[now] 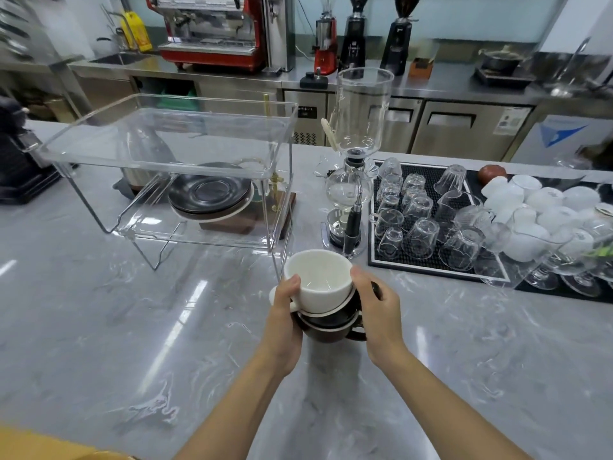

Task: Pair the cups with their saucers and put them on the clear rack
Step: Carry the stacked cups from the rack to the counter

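On grey counter [99, 310], white cup [318, 277] nested in dark cups [331, 327], saucers [209, 194] in clear rack [166, 154].

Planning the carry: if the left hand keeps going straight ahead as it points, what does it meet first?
Probably the clear rack, at its near right leg; the left hand points up-forward toward it. Depth is unclear.

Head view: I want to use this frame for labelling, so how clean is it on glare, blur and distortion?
Head view: ceiling lights streak white glare across the marble counter; wide-angle bending curves the back counter and far edges; the top-left corner smears with motion blur; the clear rack reads only by its bright edges; the white cup and both hands, left and right, are sharp.
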The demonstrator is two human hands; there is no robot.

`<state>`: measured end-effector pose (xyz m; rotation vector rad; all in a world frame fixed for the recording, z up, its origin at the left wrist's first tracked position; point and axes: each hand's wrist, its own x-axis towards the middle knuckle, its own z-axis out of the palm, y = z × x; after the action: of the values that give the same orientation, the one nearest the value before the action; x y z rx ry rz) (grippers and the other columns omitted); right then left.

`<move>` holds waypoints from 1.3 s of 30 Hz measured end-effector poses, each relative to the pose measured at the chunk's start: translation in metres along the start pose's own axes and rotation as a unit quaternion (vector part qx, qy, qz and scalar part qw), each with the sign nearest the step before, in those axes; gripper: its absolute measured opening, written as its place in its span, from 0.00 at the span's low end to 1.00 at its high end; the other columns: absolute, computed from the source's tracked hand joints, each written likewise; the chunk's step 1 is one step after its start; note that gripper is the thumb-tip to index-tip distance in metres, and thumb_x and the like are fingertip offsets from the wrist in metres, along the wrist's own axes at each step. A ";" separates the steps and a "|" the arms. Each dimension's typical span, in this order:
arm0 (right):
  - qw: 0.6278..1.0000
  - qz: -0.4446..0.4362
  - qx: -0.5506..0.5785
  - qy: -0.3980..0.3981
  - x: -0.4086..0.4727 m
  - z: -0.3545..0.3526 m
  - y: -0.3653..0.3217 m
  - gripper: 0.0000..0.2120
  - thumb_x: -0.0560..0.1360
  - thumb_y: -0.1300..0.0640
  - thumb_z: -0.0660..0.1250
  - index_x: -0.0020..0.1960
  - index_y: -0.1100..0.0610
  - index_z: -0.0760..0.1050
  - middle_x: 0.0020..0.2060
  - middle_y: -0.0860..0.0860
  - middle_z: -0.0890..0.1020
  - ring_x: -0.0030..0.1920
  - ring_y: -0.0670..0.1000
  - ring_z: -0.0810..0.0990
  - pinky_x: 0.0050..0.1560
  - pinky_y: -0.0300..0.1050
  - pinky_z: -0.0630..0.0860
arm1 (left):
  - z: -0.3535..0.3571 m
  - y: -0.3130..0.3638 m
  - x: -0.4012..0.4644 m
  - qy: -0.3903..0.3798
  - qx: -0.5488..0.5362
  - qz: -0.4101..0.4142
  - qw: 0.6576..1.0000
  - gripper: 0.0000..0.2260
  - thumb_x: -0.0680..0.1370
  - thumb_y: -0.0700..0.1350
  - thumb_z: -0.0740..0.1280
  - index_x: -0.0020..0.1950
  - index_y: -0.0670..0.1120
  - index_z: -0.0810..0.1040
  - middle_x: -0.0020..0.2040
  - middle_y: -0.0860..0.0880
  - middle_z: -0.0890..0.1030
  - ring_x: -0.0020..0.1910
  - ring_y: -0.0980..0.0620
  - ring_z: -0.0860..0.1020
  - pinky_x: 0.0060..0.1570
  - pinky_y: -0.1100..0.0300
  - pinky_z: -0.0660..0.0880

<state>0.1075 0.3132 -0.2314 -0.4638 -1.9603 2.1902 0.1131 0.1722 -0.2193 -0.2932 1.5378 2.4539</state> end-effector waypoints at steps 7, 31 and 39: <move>1.000 -0.008 0.007 -0.004 0.009 -0.005 0.009 0.24 0.66 0.37 0.68 0.50 0.54 0.85 0.42 0.43 0.86 0.44 0.42 0.81 0.48 0.39 0.74 | 0.000 -0.012 0.010 0.004 -0.002 0.004 1.000 0.36 0.63 0.61 0.69 0.66 0.42 0.79 0.58 0.39 0.85 0.56 0.46 0.82 0.55 0.54 0.76; 0.999 -0.036 0.008 -0.024 0.013 -0.012 0.024 0.09 0.70 0.46 0.68 0.45 0.48 0.83 0.40 0.38 0.86 0.41 0.34 0.81 0.42 0.26 0.75 | -0.006 -0.034 0.015 0.024 0.027 0.027 0.999 0.39 0.64 0.61 0.67 0.68 0.37 0.76 0.62 0.34 0.82 0.61 0.42 0.80 0.66 0.45 0.72; 0.998 -0.044 -0.017 -0.050 0.010 -0.014 0.023 0.04 0.77 0.54 0.70 0.47 0.46 0.82 0.42 0.36 0.85 0.43 0.34 0.81 0.43 0.26 0.74 | -0.009 -0.030 0.006 0.021 0.040 0.033 0.998 0.37 0.65 0.60 0.67 0.67 0.37 0.78 0.63 0.35 0.82 0.62 0.42 0.79 0.66 0.49 0.73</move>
<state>0.1052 0.3271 -0.2562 -0.2728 -2.0290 2.1681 0.1169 0.1774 -0.2507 -0.2856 1.6856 2.4421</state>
